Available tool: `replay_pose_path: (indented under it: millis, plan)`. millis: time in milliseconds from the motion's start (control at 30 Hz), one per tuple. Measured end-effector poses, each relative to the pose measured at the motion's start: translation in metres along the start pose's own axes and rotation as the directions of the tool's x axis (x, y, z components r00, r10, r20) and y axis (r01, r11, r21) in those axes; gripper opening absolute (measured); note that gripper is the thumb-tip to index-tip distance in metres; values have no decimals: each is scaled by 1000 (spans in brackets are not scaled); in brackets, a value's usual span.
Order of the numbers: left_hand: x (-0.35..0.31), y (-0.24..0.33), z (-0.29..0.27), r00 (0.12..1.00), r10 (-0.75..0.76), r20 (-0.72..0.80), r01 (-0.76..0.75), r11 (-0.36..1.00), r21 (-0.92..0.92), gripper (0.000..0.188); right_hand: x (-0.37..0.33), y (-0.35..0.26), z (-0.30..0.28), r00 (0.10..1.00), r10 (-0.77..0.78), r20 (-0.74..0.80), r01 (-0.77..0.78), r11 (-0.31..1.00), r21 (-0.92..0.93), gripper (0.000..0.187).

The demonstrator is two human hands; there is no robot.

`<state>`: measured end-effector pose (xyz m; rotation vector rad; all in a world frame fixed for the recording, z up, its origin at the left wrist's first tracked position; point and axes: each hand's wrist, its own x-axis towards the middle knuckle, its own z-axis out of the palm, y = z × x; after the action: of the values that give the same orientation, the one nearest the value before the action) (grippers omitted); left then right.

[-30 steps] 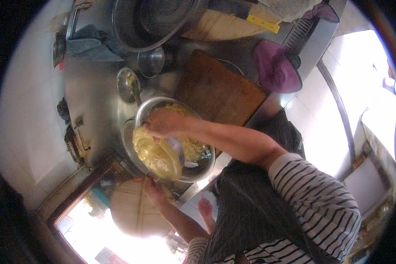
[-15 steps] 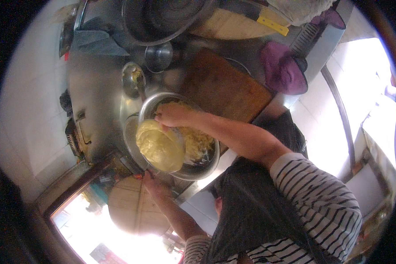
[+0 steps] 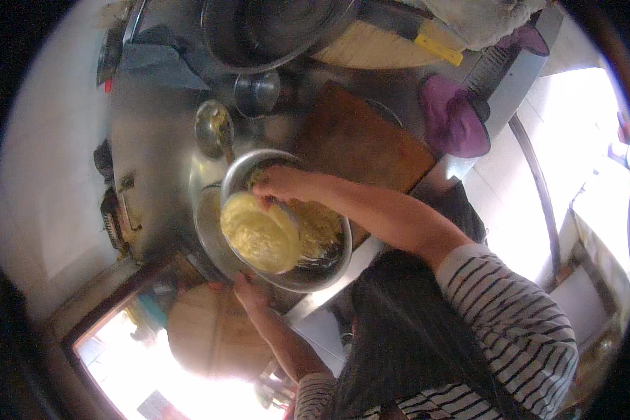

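A bowl of smooth yellow mash or batter (image 3: 255,238) is tilted over a large steel basin (image 3: 339,269). My right hand (image 3: 280,183) reaches across from the right, closed on the bowl's upper rim. Inside the basin, partly covered by the bowl, lies a lumpy yellow mixture (image 3: 320,227). Another shallow bowl (image 3: 206,224) shows under the basin's left side. My left hand (image 3: 252,292) is against the near left rims of the vessels; its fingers are blurred and partly hidden, so its grip is unclear.
Behind the basin stand a small steel bowl with a spoon (image 3: 212,122) and a metal cup (image 3: 257,93). A brown chopping board (image 3: 364,136) lies right, a purple cloth (image 3: 455,119) beyond it. A large dark pan (image 3: 273,31) is at the back, a round wooden board (image 3: 210,329) below left.
The bowl has tipped slightly, and the mash's surface looks more smeared. My left hand has shifted a little along the rim. The whole view has moved slightly.
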<state>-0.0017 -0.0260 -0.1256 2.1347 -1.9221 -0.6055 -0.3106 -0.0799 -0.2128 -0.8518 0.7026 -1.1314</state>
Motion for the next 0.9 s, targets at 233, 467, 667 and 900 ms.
replay_pose_path:
  millis: [233, 467, 667, 900]
  plan:
    - [-19, 64, 6, 949, -313, 29, 255, 711, -656, 37, -5, -2, 2, 989, 31, -148, -64, 972, -226, 36]
    - [-16, 53, 5, 946, -323, -3, 278, 820, -501, 37, -2, -21, 5, 991, 24, -129, -77, 901, -427, 41]
    - [-42, 132, 17, 952, -307, 3, 266, 821, -505, 32, 10, -16, 1, 990, 28, -139, -95, 863, -496, 41]
    - [-16, 80, 13, 938, -346, -33, 330, 916, -229, 31, 19, -3, -4, 984, -87, -153, -50, 697, -715, 40]
